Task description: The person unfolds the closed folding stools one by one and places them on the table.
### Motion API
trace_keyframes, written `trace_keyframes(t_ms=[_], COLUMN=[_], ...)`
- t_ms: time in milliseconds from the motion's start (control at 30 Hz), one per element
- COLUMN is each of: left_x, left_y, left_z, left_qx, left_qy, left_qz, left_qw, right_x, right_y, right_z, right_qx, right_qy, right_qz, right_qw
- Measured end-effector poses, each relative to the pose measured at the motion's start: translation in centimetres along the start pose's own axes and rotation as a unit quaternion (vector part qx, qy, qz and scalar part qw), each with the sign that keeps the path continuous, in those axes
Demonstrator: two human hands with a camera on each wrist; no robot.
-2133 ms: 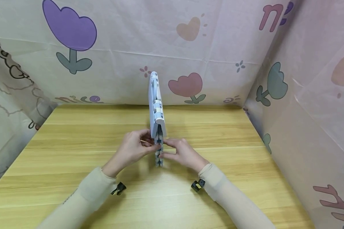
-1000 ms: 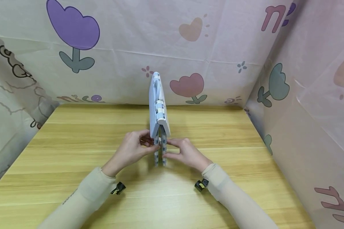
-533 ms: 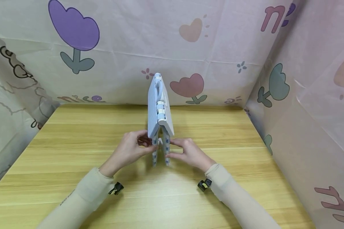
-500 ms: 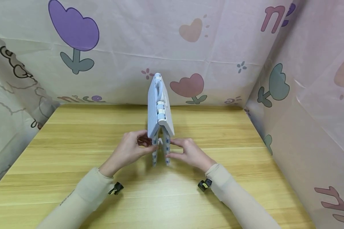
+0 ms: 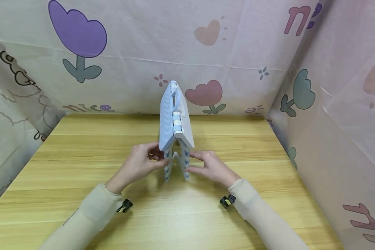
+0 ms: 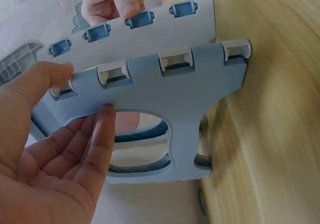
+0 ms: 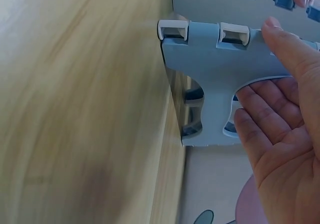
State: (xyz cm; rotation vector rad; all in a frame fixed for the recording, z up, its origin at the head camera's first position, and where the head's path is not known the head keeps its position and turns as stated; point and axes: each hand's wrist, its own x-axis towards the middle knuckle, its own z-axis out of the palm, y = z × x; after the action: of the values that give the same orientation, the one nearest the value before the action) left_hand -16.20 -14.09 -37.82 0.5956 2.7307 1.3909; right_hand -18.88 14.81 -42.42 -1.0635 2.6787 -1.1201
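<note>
A light blue and white folding step stool (image 5: 167,121) stands upright on the table, partly unfolded, its two seat halves sloping like a roof from the middle hinge. A carry handle (image 5: 177,101) shows along the ridge. My left hand (image 5: 137,162) grips the left leg panel (image 6: 187,106), thumb on the hinged edge and fingers at the oval cutout. On the opposite side my right hand (image 5: 212,168) holds the right leg panel (image 7: 215,58) likewise, thumb at the edge and fingers in its cutout. A gap separates the two leg panels, with a small white link (image 5: 175,155) between them.
The wooden table (image 5: 90,152) has a light grain and reaches back to a printed cloth (image 5: 137,41). Another cloth wall (image 5: 337,139) runs along the right side. Small black wrist cameras (image 5: 125,206) sit by both sleeves.
The leg panels have moved apart from nearly touching, and the seat halves have spread wider. My left hand has shifted slightly left, my right hand further right, both keeping hold.
</note>
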Motion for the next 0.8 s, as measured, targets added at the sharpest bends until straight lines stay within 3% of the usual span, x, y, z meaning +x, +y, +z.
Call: trace_keyframes(t_ms=[233,800], left_x=[-0.3,-1.0], left_y=[-0.3,-0.5], left_z=[-0.3,-0.7], left_qx=[0.016,0.038], left_qy=[0.000,0.014], left_qz=[0.013,0.034], left_qw=[0.9998,0.9986], right_x=[-0.4,-1.5], right_y=[0.3,1.5], right_z=[-0.4,-1.6], right_qx=[-0.001,-0.002], right_qy=[-0.004,-0.005], right_qz=[0.010,-0.018], right_qw=[1.000,1.000])
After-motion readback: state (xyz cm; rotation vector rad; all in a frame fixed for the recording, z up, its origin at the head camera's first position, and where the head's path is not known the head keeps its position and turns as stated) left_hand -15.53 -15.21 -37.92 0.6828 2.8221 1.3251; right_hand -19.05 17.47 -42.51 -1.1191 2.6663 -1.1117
